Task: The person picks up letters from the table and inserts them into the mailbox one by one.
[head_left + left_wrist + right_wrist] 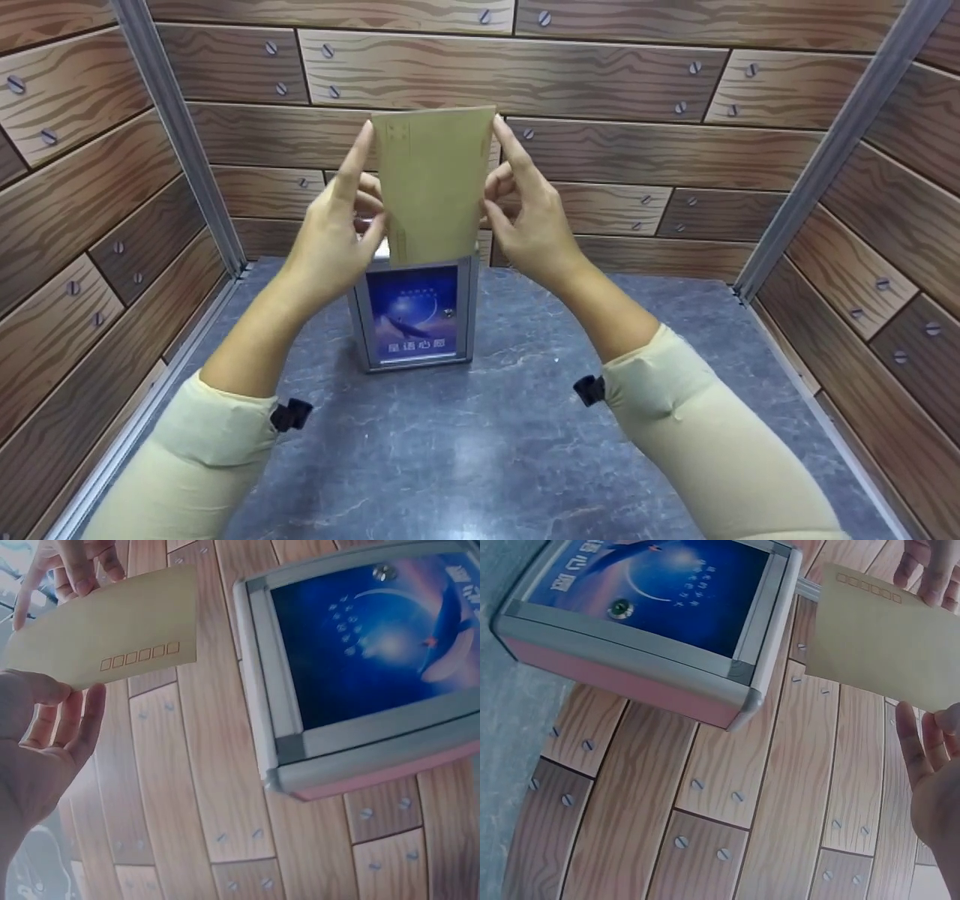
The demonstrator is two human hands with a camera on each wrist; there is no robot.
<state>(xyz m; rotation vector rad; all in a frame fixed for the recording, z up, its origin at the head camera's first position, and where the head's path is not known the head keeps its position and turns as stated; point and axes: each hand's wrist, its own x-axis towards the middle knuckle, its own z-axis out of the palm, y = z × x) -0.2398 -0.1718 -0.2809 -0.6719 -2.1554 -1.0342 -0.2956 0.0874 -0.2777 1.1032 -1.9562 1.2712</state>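
A tan paper envelope (439, 184) is held upright between both hands, above the front of a metal-framed box. My left hand (330, 225) pinches its left edge, index finger reaching up to the top corner. On the other side my right hand (532, 217) grips the right edge in the same way. A row of printed postcode squares shows along one edge of the envelope (142, 652) in the left wrist view. The box (416, 315) has a blue front panel with a whale picture, white lettering and a small round lock. The envelope hides most of the box's top.
Dark blue marbled tabletop (480, 442) lies under the box. Wood-patterned panels (622, 150) with printed screws enclose the back and both sides, joined by grey metal posts (817, 142). Black clips (291, 414) sit at both sleeve cuffs.
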